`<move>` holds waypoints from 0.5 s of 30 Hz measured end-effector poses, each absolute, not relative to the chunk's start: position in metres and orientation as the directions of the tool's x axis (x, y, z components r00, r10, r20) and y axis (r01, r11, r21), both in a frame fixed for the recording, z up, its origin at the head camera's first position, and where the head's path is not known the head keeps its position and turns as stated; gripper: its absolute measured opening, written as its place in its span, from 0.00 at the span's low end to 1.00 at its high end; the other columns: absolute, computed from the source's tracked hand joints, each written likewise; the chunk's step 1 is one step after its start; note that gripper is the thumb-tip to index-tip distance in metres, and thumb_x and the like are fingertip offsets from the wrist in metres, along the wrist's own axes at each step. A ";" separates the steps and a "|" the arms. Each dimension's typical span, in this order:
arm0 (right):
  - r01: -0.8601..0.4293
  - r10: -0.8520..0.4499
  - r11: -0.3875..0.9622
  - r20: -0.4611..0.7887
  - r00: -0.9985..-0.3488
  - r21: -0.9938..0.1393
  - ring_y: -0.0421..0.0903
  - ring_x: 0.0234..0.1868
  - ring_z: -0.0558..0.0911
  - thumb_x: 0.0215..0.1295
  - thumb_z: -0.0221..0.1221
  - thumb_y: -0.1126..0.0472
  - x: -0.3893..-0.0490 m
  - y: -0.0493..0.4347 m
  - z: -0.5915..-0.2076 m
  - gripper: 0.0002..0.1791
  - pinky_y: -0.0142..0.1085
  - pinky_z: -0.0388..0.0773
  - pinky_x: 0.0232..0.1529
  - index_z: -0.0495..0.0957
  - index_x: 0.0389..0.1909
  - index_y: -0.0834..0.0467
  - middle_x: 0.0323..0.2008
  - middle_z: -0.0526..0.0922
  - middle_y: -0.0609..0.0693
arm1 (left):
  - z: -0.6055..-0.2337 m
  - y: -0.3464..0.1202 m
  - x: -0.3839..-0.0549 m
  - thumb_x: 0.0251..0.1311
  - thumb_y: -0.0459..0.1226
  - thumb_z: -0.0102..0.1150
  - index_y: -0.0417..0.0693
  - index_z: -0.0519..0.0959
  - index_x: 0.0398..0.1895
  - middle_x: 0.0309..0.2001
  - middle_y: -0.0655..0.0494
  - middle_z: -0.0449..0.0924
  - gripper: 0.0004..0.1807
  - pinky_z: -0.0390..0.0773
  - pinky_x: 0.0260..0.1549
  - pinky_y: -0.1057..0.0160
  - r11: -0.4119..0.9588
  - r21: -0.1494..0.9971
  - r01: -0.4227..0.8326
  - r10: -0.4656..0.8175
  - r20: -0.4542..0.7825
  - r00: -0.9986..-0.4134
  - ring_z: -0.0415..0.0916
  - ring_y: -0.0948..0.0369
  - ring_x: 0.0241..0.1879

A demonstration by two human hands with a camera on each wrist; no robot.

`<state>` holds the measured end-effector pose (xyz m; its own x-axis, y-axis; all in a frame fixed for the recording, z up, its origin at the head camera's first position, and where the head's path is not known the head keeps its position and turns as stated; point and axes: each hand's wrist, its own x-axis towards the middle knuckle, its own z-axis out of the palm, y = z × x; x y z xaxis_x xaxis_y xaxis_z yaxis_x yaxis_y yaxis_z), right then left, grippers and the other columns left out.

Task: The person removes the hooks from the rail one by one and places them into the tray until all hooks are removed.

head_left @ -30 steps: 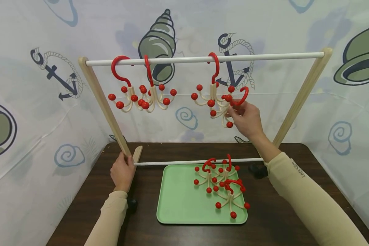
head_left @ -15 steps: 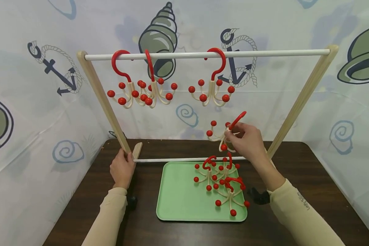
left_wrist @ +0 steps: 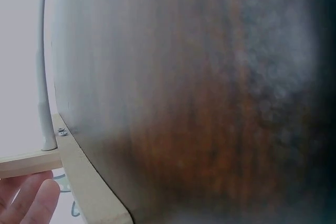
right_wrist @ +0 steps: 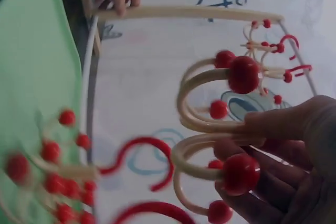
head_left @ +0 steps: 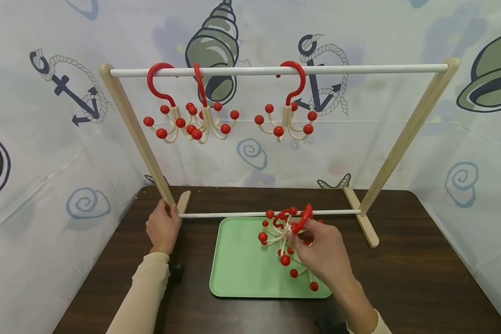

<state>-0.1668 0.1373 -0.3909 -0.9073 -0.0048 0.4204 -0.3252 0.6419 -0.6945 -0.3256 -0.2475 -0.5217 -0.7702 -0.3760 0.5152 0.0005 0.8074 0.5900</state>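
My right hand (head_left: pixel 325 253) pinches the stem of a multi-armed hanger with a red hook (head_left: pixel 304 219), pale arms and red ball tips. It is low over the right part of the green tray (head_left: pixel 234 280), overlapping other hangers there in the head view. In the right wrist view, thumb and fingers close around the held hanger's pale stem, its red balls (right_wrist: pixel 244 74) pointing away from the hand. My left hand (head_left: pixel 163 227) grips the lower end of the rack's left wooden post (head_left: pixel 139 139); its fingertips (left_wrist: pixel 44 198) show beside the wood in the left wrist view.
Three similar hangers hang from the white top bar (head_left: pixel 242 71), two at left, one (head_left: pixel 288 121) right of centre. A lower white bar (head_left: pixel 221 215) runs behind the tray. The right post (head_left: pixel 409 134) stands on a wooden foot (head_left: pixel 365 222) on the dark table (head_left: pixel 417 269).
My right hand has brought the held hanger down and left, from beside the right-hand hanging one to low over the tray. My left hand has stayed on the post.
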 end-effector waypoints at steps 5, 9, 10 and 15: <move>-0.340 0.008 0.690 0.477 -0.879 -0.638 0.30 0.23 0.77 0.50 0.74 0.64 -0.143 0.121 -0.424 0.16 0.30 0.74 0.27 0.87 0.42 0.53 0.25 0.83 0.36 | -0.521 -0.249 -0.325 0.67 0.42 0.56 0.42 0.76 0.40 0.30 0.44 0.81 0.11 0.71 0.28 0.40 0.807 0.590 0.006 -0.372 0.516 -0.772 0.79 0.41 0.28; -0.435 -0.060 0.705 0.565 -0.823 -0.560 0.30 0.23 0.73 0.46 0.76 0.65 -0.139 0.119 -0.449 0.19 0.28 0.72 0.25 0.86 0.42 0.54 0.26 0.83 0.38 | -0.520 -0.249 -0.326 0.67 0.42 0.56 0.42 0.77 0.40 0.30 0.43 0.81 0.11 0.71 0.28 0.39 0.808 0.590 0.004 -0.376 0.520 -0.766 0.79 0.40 0.29; -0.456 -0.078 0.704 0.579 -0.812 -0.544 0.30 0.25 0.75 0.46 0.76 0.65 -0.140 0.120 -0.454 0.19 0.28 0.73 0.26 0.86 0.42 0.54 0.27 0.84 0.38 | -0.520 -0.249 -0.326 0.67 0.42 0.56 0.42 0.77 0.40 0.30 0.43 0.81 0.11 0.71 0.28 0.39 0.807 0.591 0.002 -0.381 0.522 -0.764 0.79 0.40 0.29; -0.460 -0.095 0.722 0.584 -0.806 -0.517 0.33 0.30 0.80 0.47 0.76 0.66 -0.145 0.123 -0.474 0.18 0.32 0.77 0.32 0.86 0.41 0.53 0.32 0.85 0.40 | -0.518 -0.247 -0.325 0.67 0.41 0.56 0.42 0.77 0.41 0.31 0.43 0.82 0.11 0.71 0.28 0.39 0.802 0.597 -0.012 -0.388 0.505 -0.771 0.79 0.40 0.29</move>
